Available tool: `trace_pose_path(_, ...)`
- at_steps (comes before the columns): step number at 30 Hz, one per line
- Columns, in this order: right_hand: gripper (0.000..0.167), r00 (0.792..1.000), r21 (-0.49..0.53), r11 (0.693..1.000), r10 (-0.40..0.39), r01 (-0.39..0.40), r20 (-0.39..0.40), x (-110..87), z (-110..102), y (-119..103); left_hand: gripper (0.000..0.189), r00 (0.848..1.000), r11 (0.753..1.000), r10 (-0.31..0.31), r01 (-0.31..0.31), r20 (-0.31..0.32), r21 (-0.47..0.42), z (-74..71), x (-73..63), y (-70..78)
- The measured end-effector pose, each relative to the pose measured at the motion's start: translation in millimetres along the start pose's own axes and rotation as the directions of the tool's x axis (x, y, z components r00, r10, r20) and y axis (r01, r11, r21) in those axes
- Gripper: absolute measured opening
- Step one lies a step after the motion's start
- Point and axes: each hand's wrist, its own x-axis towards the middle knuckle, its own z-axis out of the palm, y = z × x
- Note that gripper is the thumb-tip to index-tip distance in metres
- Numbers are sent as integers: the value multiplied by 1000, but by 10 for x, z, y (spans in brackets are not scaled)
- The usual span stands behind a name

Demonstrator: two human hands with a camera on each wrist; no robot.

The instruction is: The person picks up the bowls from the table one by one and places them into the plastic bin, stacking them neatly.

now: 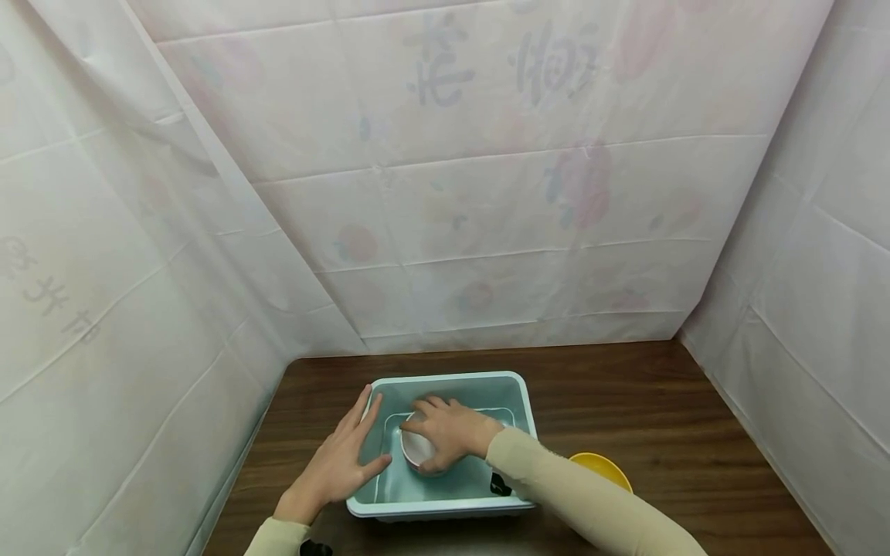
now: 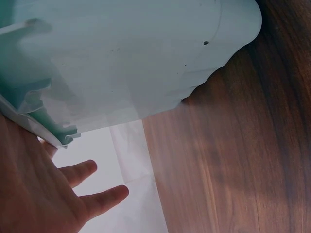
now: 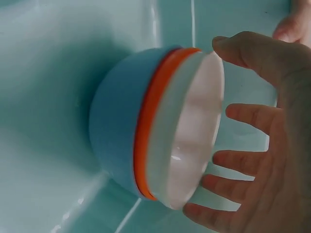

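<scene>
A stack of nested bowls [image 1: 416, 449] sits inside a pale teal plastic basin [image 1: 438, 508]. In the right wrist view the stack shows a blue bowl [image 3: 119, 121] outermost, an orange rim [image 3: 148, 131], and a pale bowl [image 3: 197, 131] with a white inside on top. My right hand [image 1: 452, 434] is spread over this stack; its thumb touches or nearly touches the rim, and the other fingertips lie close to the opposite edge. My left hand [image 1: 337, 466] is at the basin's left edge with fingers spread; in the left wrist view the hand [image 2: 43, 184] is beside the basin's rim.
A yellow bowl [image 1: 603, 468] stands on the dark wooden table [image 1: 667, 417] right of the basin, partly behind the right sleeve [image 1: 584, 502]. White sheeting [image 1: 487, 255] with faint prints walls the table at the back and both sides.
</scene>
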Motion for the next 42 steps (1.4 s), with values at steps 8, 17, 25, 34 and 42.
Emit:
trace_pose_path(8,73,999,46,998,37,-37,4,-36,-146,63,95,1000,1000,11,-11,-16,3,-1,-4,-6)
trace_pose_path(17,62,998,89,996,16,-10,-68,-160,-367,115,97,1000,1000,-24,24,17,-8,11,1,-26)
trace_pose_path(25,57,989,174,983,72,-49,-127,-403,-570,220,98,999,999,-31,31,19,-18,15,10,-34)
trace_pose_path(34,58,956,297,948,185,-113,-226,-753,-699,378,99,999,999,-37,38,18,-33,3,1,-19)
trace_pose_path(42,64,907,327,932,266,-156,-325,-1076,-750,494,99,999,999,-34,35,24,-29,-4,6,-1)
